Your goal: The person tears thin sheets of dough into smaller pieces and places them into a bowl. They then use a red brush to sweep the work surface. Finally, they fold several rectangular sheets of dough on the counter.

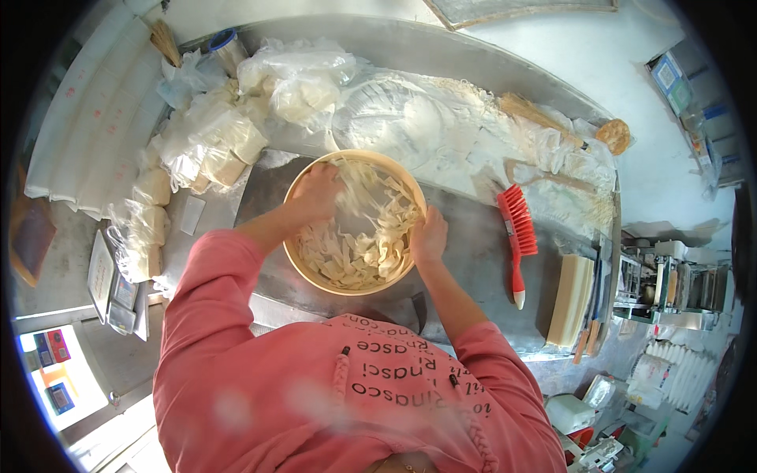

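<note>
Your two hands are at a round container (351,292) with a pale rim, which sits on the dark tabletop (477,252) just left of the middle of the frame. Inside it lie flat, pale strips (367,256), heaped most thickly along the lower and right side; those near the top of the container are blurred.

Your left hand (317,191) reaches over the rim at the upper left of the container, its fingers curled down inside beside the blurred strips; you cannot tell from this view whether they are closed on any. Your right hand (429,233) grips the rim at the container's right side. Both forearms are bare below your pink sleeves (217,272).

Right of centre, well apart from your right hand, a red brush (516,236) lies with its bristles toward the upper part of the frame and its pale-tipped handle pointing down. Beyond the container, white flour (426,118) spreads across the upper middle and upper right, with a straw brush (540,113) lying at its far edge. Clear plastic bags (221,142) with pale contents crowd the upper left, near a metal can (229,54) with a blue rim. Toward the lower right stands a long, cream-coloured block (569,301), with thin sticks (591,315) just beside it.
</note>
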